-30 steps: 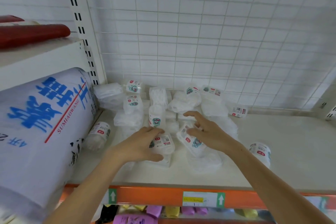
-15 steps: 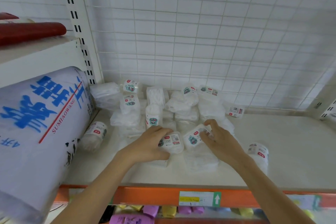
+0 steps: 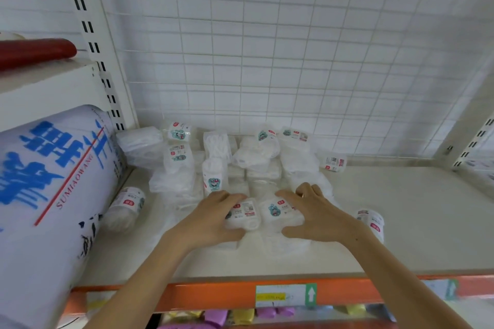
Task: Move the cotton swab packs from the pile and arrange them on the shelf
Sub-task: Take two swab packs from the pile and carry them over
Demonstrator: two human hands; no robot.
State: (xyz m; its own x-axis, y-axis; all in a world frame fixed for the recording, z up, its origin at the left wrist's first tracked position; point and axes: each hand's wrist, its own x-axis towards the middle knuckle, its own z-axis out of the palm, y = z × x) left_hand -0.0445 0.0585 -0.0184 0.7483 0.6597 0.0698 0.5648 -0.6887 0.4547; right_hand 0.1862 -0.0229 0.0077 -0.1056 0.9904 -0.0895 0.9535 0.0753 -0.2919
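Head view: barely started. Left hand (image 3: 211, 219) fingers curled round one cotton swab pack (image 3: 242, 215), right hand (image 3: 318, 215) fingers spread over another (image 3: 279, 212), both on shelf (image 3: 414, 222) before unsorted pile (image 3: 240, 160); most left.

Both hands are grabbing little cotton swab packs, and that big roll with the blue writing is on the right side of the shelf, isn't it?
Not quite. The big roll with blue writing lies on the left side of the shelf, as the head view shows. The rest holds: the left hand and the right hand each grip a cotton swab pack.
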